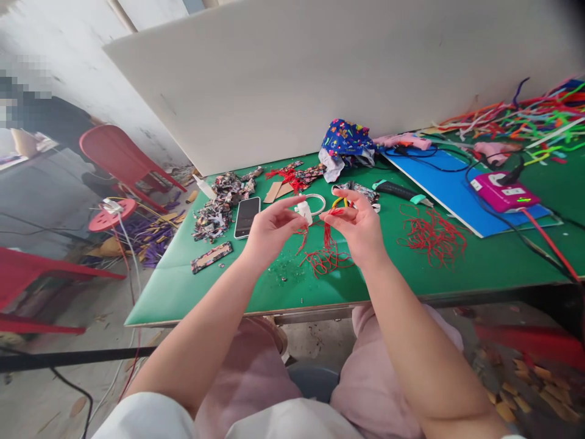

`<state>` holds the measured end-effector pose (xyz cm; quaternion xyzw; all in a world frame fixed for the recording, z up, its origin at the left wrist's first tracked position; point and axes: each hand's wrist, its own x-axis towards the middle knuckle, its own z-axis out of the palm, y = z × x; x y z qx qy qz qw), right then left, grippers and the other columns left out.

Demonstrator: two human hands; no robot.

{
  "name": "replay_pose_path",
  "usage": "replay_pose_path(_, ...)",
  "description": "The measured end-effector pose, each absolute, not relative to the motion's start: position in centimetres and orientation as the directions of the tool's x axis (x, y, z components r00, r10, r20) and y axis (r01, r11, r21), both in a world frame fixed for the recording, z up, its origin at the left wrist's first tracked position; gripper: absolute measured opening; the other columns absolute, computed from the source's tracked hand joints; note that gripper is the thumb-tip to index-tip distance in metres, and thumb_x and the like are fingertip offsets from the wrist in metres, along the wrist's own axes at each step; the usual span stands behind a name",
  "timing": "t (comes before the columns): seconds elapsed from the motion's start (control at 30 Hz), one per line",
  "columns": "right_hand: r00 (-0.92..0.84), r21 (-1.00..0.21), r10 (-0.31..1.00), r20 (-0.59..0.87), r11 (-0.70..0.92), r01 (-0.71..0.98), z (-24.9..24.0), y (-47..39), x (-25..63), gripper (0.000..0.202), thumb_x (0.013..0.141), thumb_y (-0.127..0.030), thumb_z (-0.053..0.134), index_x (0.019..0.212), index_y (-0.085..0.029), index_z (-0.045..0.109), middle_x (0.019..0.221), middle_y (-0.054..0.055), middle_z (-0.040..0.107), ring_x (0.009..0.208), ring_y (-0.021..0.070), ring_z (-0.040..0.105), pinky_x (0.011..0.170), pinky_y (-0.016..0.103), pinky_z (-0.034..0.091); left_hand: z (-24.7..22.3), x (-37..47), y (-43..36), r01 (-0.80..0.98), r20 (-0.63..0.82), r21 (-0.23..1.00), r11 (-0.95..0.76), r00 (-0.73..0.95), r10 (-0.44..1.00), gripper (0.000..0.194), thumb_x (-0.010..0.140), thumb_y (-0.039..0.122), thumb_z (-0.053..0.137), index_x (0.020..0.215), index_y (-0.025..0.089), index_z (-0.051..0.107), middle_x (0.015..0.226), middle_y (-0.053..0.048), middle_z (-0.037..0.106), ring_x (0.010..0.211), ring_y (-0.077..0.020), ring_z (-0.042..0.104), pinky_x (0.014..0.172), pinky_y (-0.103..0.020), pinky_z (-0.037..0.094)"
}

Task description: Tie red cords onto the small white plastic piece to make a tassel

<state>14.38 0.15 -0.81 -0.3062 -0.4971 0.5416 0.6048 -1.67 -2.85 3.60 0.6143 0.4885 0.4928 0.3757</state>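
My left hand (276,224) is raised over the table, with thumb and forefinger drawn together in a pinch. A small white piece (304,211) shows right at these fingertips, and a red strand hangs below; whether the fingers hold either is unclear. My right hand (359,222) pinches a bunch of thin red cords (328,236), which dangle toward the table. Behind the right fingers shows a yellow loop (338,202), like a scissor handle, partly hidden. A white ring (316,203) appears between the hands. Loose red cords (322,263) lie below them on the green tabletop (256,292).
Left are a phone (247,217), patterned fabric pieces (214,221) and a fabric-edged strip (212,257). Right are a box cutter (402,192), tangled red cords (432,238), a blue board (439,189) and a magenta power socket (505,192). A white panel (320,79) stands behind.
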Motion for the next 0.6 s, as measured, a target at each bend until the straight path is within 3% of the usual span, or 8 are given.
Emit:
replay_pose_path(0.1, -0.12, -0.919, 0.959, 0.255, 0.202, -0.338, -0.6, -0.1, 14.1, 0.046, 0.065, -0.026, 0.074, 0.106, -0.03, 0.055, 0.073, -0.005, 0.067, 0.078, 0.0148, 0.067, 0.084, 0.036, 0.052, 3.5, -1.1, -2.7, 0.162, 0.285, 0.942, -0.293, 0.066, 0.956, 0.057, 0.071, 0.018, 0.066, 0.125, 0.022, 0.05, 0.067, 0.002, 0.065, 0.066, -0.011, 0.062, 0.067, -0.025, 0.052)
replay_pose_path(0.17, -0.153, -0.921, 0.958, 0.243, 0.178, -0.347, -0.5, -0.3, 13.9, 0.045, 0.064, -0.025, 0.074, 0.104, -0.03, 0.056, 0.073, -0.005, 0.068, 0.078, 0.0147, 0.067, 0.084, 0.036, 0.052, 3.3, -1.1, -2.6, 0.146, 0.307, 0.938, -0.315, 0.078, 0.949, 0.06, 0.071, 0.018, 0.067, 0.127, 0.023, 0.047, 0.067, 0.002, 0.064, 0.065, -0.0105, 0.061, 0.064, -0.024, 0.051)
replay_pose_path(0.37, -0.233, -0.941, 0.957, 0.174, 0.092, -0.325, -0.4, -0.5, 13.7, 0.042, 0.063, -0.027, 0.075, 0.101, -0.027, 0.059, 0.068, -0.005, 0.067, 0.074, 0.0153, 0.067, 0.083, 0.037, 0.051, 3.2, -1.3, -2.6, 0.229, 0.366, 0.904, -0.361, 0.019, 0.93, 0.048, 0.07, 0.019, 0.067, 0.118, 0.021, 0.056, 0.069, 0.001, 0.065, 0.066, -0.0103, 0.062, 0.065, -0.023, 0.051)
replay_pose_path(0.5, -0.239, -0.924, 0.958, 0.158, 0.058, -0.378, -0.6, -0.5, 13.2, 0.042, 0.061, -0.026, 0.075, 0.1, -0.027, 0.059, 0.067, -0.006, 0.068, 0.071, 0.0141, 0.067, 0.082, 0.036, 0.051, 3.1, -1.1, -2.8, 0.326, 0.439, 0.85, -0.412, -0.008, 0.899, 0.041, 0.07, 0.02, 0.068, 0.11, 0.021, 0.062, 0.07, 0.002, 0.066, 0.068, -0.0106, 0.062, 0.07, -0.025, 0.051)
replay_pose_path(0.6, -0.217, -0.899, 0.963, 0.162, 0.054, -0.434, -0.8, -0.7, 12.5, 0.042, 0.06, -0.025, 0.075, 0.099, -0.027, 0.058, 0.068, -0.006, 0.068, 0.07, 0.0129, 0.067, 0.081, 0.034, 0.052, 2.9, -0.9, -2.8, 0.3, 0.44, 0.86, -0.413, -0.022, 0.898, 0.04, 0.069, 0.02, 0.068, 0.109, 0.021, 0.063, 0.071, 0.001, 0.067, 0.069, -0.0111, 0.063, 0.071, -0.026, 0.051)
